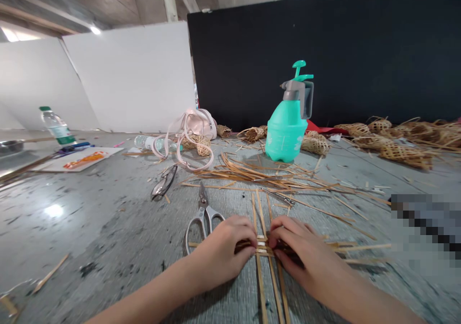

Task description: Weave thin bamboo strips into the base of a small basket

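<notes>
On the grey table, several thin bamboo strips (272,278) run toward me and cross others that lie sideways, forming a small woven patch (262,243). My left hand (230,244) pinches the patch's left side between thumb and fingers. At its right side my right hand (297,247) is closed on the crosswise strips, whose free ends (360,249) stick out past it. The fingers hide part of the crossing. Just beyond my left hand lie metal scissors (203,213) with silver handles, the left handle loop close to my wrist.
Loose bamboo strips (245,174) are heaped beyond my hands, before a turquoise spray bottle (285,131). Glasses (163,183), a pink bag (201,123) and a lying bottle (154,143) are left of them. Woven bamboo pieces (405,153) line the right back. A water bottle (57,127) stands far left.
</notes>
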`<state>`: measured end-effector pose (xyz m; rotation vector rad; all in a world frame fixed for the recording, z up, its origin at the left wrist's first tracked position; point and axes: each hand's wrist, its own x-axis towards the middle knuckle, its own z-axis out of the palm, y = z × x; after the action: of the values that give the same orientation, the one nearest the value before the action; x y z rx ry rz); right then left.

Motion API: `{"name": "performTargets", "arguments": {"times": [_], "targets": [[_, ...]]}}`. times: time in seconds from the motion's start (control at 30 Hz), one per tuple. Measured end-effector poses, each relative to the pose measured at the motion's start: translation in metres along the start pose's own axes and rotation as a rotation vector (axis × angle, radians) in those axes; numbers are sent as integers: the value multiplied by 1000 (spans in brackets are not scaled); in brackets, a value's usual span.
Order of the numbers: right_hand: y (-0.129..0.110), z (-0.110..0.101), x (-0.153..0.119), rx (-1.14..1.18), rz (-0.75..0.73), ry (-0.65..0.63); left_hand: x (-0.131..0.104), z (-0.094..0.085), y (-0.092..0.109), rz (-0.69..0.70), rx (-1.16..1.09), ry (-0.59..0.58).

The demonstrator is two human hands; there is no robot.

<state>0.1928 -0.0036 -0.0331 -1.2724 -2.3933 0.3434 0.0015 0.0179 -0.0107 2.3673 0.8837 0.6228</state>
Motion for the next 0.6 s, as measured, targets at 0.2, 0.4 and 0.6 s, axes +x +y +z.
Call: {"name": "performTargets", "arguments": {"times": [0.2,0.4,0.6], "targets": [[2,2,-3,-118,42,46,-1,-2,0,-98,18,45],[4,4,1,-91,98,20,-3,-2,2,-146,27,7],[5,-2,5,-27,85,-33,-1,-6,5,-107,51,-39]]}}
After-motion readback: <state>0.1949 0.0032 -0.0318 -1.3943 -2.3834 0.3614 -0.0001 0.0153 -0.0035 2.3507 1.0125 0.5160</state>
